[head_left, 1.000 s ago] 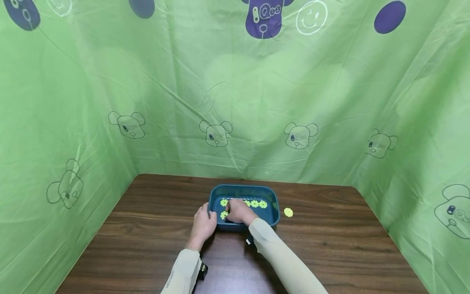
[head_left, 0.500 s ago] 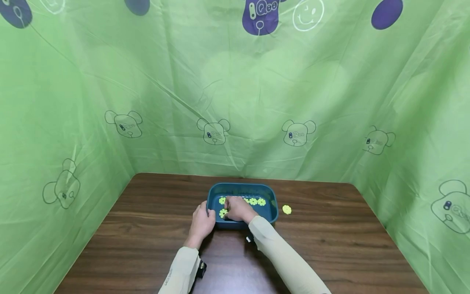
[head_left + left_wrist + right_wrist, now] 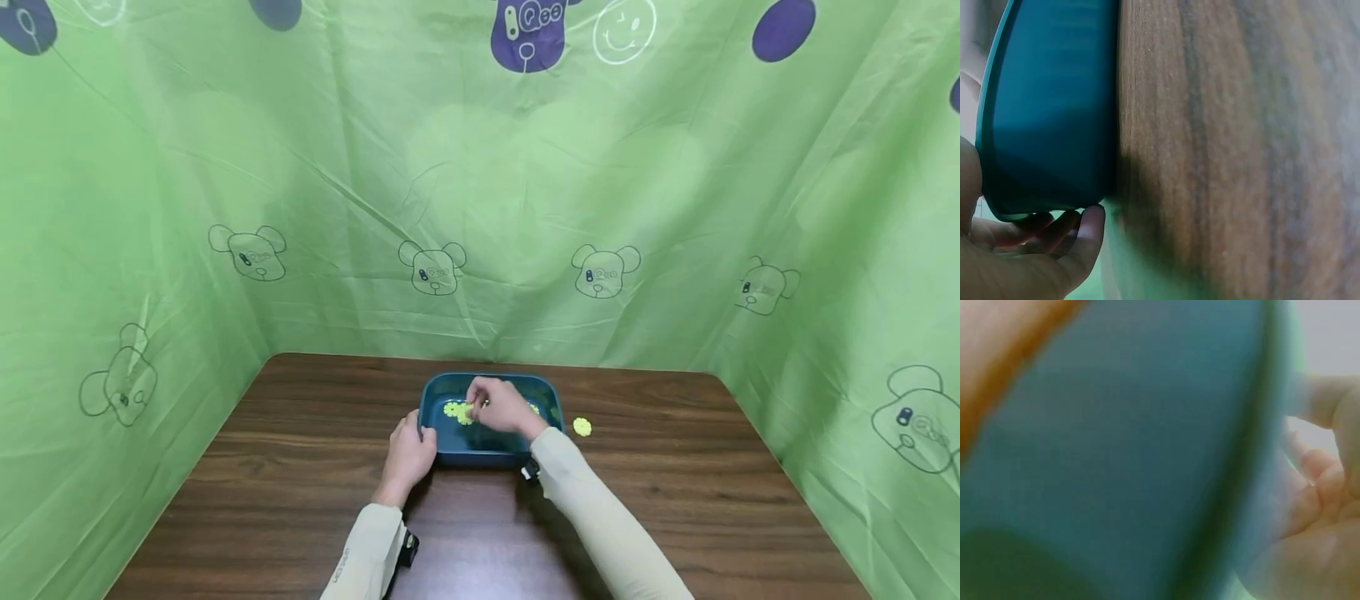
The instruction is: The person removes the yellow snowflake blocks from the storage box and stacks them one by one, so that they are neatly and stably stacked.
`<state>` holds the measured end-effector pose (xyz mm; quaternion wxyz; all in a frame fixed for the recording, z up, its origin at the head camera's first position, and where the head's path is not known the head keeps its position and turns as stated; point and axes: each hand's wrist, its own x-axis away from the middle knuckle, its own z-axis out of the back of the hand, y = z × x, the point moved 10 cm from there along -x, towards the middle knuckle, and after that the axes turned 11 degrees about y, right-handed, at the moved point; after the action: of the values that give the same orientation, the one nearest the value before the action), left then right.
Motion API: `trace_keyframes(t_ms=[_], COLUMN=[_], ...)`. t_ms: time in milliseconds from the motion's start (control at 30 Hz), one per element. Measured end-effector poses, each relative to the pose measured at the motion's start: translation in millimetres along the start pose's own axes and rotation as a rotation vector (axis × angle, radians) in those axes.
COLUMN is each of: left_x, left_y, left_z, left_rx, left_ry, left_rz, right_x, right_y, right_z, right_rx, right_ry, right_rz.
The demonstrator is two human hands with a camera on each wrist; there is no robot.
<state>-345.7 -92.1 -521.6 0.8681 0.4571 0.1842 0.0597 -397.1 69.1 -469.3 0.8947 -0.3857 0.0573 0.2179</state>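
A dark teal rectangular plastic basin (image 3: 480, 457) stands on the table with several yellow flower-shaped pieces (image 3: 451, 409) in it. My left hand (image 3: 408, 454) grips its left wall; in the left wrist view, fingers (image 3: 1088, 234) bend around the basin's end (image 3: 1054, 125). Over the basin's inside is my right hand (image 3: 502, 406), its fingers bent downward. It seems to pinch one yellow flower-shaped piece (image 3: 465, 417) at the fingertips, overlapping other pieces. The hand hides the middle of the basin. In the right wrist view, the basin wall blurs across most of the picture beside the hand (image 3: 1316, 506).
One yellow flower-shaped piece (image 3: 582, 427) lies on the wooden table (image 3: 675, 500), right of the basin. A green cloth (image 3: 360, 183) with bear drawings hangs behind the table and along both sides. Each wrist carries a small black camera.
My right hand has risen and moved away from the basin's near left corner. The yellow piece that lay there has shifted with it. My left hand stays on the basin's left wall.
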Motion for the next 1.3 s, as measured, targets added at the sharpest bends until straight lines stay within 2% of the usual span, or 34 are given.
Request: trace_keyframes(t_ms=[133,300,467,567,933,1100,1300], left_x=[-0.2,0.2,0.7,0.8,1.3,1.0,1.4], left_y=[0.3,0.1,0.2,0.2,-0.1,-0.8,0.0], left_z=[-0.5,-0.5,0.1,0.4,-1.8,-2.0,-0.7], left_rx=[0.004,0.003,0.003,0.001,0.005,0.003,0.006], left_ry=[-0.013,-0.014,-0.018,-0.021,-0.032,-0.025,-0.022], left_rz=[0.008,0.018,0.025,0.030,0.048,0.046,0.043], right_x=[-1.6,4.3,19.2,31.1,65.5,78.8,89.1], right_y=[7.7,31.4,61.1,79.0,130.2,150.8,166.3], right_z=[43.3,94.5,123.7,132.5,154.1,153.4,143.7], right_rx=[-0.019,-0.023,-0.093,-0.132,-0.029,0.014,0.042], right_ry=[0.082,0.188,0.258,0.284,0.393,0.371,0.294], right_rz=[-0.045,-0.130,-0.232,-0.293,-0.374,-0.422,-0.440])
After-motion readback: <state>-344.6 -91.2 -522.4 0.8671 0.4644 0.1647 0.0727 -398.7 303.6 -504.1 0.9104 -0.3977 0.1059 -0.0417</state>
